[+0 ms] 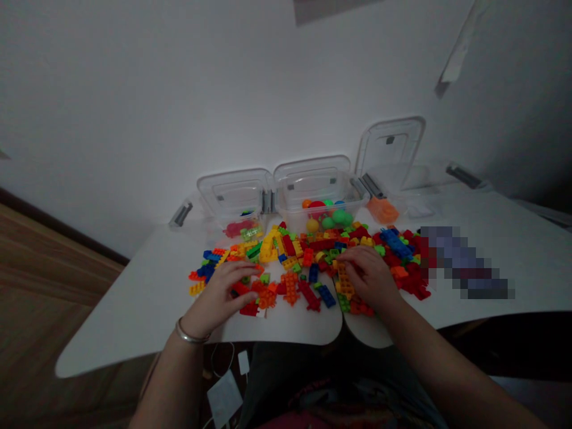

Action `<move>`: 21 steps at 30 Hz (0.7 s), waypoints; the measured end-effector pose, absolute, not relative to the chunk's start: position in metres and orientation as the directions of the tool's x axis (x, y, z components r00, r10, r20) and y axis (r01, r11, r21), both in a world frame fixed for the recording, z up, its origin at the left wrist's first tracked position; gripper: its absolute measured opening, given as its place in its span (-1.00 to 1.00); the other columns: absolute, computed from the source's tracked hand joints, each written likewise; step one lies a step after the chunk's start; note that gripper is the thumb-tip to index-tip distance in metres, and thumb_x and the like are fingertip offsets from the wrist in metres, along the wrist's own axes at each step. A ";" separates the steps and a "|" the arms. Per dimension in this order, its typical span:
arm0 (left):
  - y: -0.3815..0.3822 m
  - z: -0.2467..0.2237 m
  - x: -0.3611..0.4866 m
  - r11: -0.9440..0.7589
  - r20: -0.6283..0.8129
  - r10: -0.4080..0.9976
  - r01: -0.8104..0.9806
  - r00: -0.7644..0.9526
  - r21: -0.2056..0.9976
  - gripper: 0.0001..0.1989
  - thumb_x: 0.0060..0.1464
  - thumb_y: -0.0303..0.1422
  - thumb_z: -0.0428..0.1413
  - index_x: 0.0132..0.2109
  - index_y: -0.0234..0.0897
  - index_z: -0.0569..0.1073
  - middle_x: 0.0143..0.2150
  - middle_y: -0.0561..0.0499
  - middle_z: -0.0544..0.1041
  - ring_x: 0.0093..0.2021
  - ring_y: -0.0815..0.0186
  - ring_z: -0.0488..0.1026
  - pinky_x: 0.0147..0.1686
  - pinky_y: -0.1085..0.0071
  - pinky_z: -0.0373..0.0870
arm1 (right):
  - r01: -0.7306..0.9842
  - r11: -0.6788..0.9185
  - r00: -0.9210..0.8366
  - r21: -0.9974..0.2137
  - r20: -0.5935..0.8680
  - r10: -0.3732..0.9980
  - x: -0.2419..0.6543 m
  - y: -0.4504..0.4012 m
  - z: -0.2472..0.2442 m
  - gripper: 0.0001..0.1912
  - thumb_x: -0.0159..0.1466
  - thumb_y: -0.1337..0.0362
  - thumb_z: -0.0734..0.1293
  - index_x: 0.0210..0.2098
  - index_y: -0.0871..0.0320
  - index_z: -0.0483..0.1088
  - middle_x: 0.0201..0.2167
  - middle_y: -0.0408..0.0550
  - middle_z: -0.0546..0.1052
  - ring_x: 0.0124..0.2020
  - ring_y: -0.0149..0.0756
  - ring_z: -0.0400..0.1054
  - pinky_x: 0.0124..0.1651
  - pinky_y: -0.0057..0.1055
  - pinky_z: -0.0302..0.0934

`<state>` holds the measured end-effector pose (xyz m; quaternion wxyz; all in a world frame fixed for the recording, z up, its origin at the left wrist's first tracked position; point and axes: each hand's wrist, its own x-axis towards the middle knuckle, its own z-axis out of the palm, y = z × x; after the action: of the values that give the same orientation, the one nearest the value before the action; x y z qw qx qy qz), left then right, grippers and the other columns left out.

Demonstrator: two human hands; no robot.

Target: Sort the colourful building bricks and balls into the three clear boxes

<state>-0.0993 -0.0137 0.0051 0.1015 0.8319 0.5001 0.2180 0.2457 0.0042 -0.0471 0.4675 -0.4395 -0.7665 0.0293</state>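
Note:
A wide spread of toy building bricks covers the middle of the white table (120,304). My left hand (226,289), with a silver bangle at the wrist, is over the left part of the pile. Its thumb and fingers are apart, close to some orange bricks (267,295). My right hand (367,273) reaches into the right part of the pile with its fingers curled together. Beside its thumb is a yellow-orange brick (343,281); what the fingertips pinch, if anything, is hidden. Between the hands lie a dark red brick (309,296) and a blue brick (326,295).
Along the wall stand clear plastic boxes with raised lids; the middle box (286,205) contains coloured balls, the left box (214,223) several bricks. An orange piece (383,210) lies by the right lid (393,149). A blurred-out patch (465,262) covers the table's right side.

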 end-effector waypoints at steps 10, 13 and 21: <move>-0.035 -0.024 -0.075 -0.403 0.256 0.905 0.875 0.338 0.268 -0.35 -0.08 -0.03 0.28 0.16 -0.12 0.42 0.06 -0.17 0.44 0.03 0.01 0.42 0.04 0.05 0.40 | 0.652 0.600 -0.192 -0.464 0.664 0.723 0.246 0.004 -0.048 -0.78 0.28 0.37 0.21 -0.26 0.07 0.49 -0.29 -0.03 0.59 -0.19 -0.18 0.45 -0.06 -0.15 0.32; -0.034 -0.029 -0.073 -0.382 0.258 0.913 0.883 0.315 0.274 -0.40 -0.01 -0.05 0.23 0.16 -0.14 0.41 0.03 -0.16 0.45 0.01 0.04 0.43 0.02 0.09 0.41 | 0.653 0.604 -0.195 -0.456 0.670 0.716 0.246 0.004 -0.048 -0.79 0.28 0.38 0.21 -0.27 0.09 0.48 -0.30 -0.03 0.59 -0.19 -0.18 0.45 -0.06 -0.15 0.32; -0.030 -0.039 -0.068 -0.392 0.305 0.905 0.862 0.298 0.322 -0.52 0.02 -0.08 0.22 0.06 -0.18 0.46 0.02 -0.15 0.48 0.01 0.07 0.44 0.03 0.07 0.40 | 0.659 0.602 -0.185 -0.450 0.679 0.710 0.247 0.004 -0.050 -0.80 0.25 0.39 0.23 -0.26 0.10 0.49 -0.29 -0.02 0.59 -0.18 -0.16 0.44 -0.07 -0.15 0.33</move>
<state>-0.0679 -0.0298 -0.0387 0.0483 0.8041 0.5492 0.2224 0.2474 0.0041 -0.0498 0.4574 -0.4451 -0.7694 0.0278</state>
